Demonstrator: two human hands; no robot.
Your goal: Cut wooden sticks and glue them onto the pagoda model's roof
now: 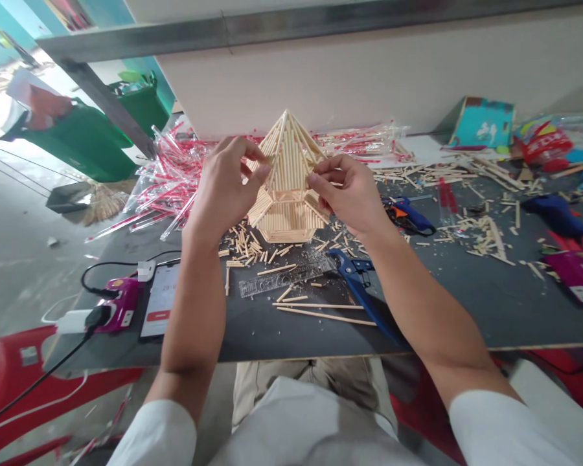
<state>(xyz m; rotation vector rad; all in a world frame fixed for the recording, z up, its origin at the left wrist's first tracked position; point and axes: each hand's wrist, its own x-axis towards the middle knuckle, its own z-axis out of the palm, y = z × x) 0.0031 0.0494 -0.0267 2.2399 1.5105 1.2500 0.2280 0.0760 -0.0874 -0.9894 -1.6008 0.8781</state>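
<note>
A small model building of pale wooden sticks (287, 162) stands upright on the dark table, with a pointed, many-sided roof above a lower tier. At the left side of its roof is my left hand (230, 184), thumb and fingertips closed on the roof's edge. My right hand (347, 191) is at the right side of the roof, fingers bent and pinched against the sticks there. Whether a loose stick is between the right fingertips is too small to tell. Short cut sticks (252, 249) lie scattered round the model's base.
Nearer me lie a clear ruler (286, 278), blue-handled cutters (362, 291) and long sticks (325, 316). At left are a phone (159, 301), a purple power strip (121, 304) and red-and-clear wrappers (175, 175). A blue glue gun (411, 213) rests at right. Green bins (85, 142) stand beyond the table.
</note>
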